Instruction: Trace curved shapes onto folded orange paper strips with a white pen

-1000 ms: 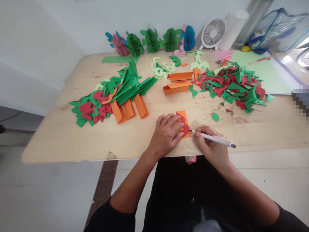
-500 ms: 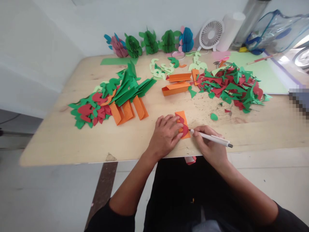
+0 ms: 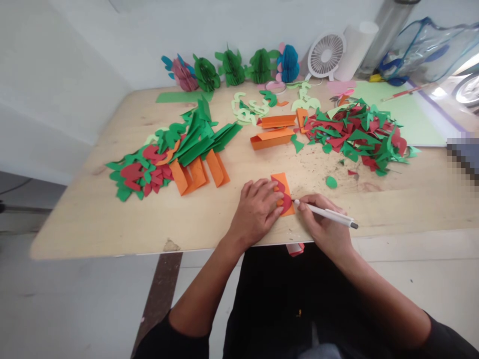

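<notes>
On table (image 3: 93, 219), left hand (image 3: 257, 207) on red cutout (image 3: 286, 203), right hand (image 3: 328, 233) holding pen (image 3: 332, 214)

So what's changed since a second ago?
Very little: the pen may have crept slightly forward along the red piece. Nothing was grabbed or released. The right hand still grips the pen; the left hand still rests on the red piece over orange paper.

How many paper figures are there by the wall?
5, left to right: pink one, first green one, second green one, third green one, blue one. Others may be hidden.
</notes>
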A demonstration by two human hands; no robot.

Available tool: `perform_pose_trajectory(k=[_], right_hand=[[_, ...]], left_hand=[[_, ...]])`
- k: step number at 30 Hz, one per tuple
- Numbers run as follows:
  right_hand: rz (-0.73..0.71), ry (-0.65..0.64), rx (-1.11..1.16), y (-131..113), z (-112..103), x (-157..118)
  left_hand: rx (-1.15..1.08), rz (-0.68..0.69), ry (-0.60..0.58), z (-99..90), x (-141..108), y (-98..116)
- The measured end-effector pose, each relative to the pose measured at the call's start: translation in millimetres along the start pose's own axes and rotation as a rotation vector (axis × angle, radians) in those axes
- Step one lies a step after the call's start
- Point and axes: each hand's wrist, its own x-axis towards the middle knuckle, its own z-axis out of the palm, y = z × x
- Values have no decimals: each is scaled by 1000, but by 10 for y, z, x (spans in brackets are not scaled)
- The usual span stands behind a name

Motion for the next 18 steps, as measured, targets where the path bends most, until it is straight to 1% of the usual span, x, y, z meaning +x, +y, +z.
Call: perform_pose_trajectory(k=[18], right_hand=[[-7, -1, -6, 7, 22, 40]], left_hand=[[0, -2, -18, 0, 2, -2]])
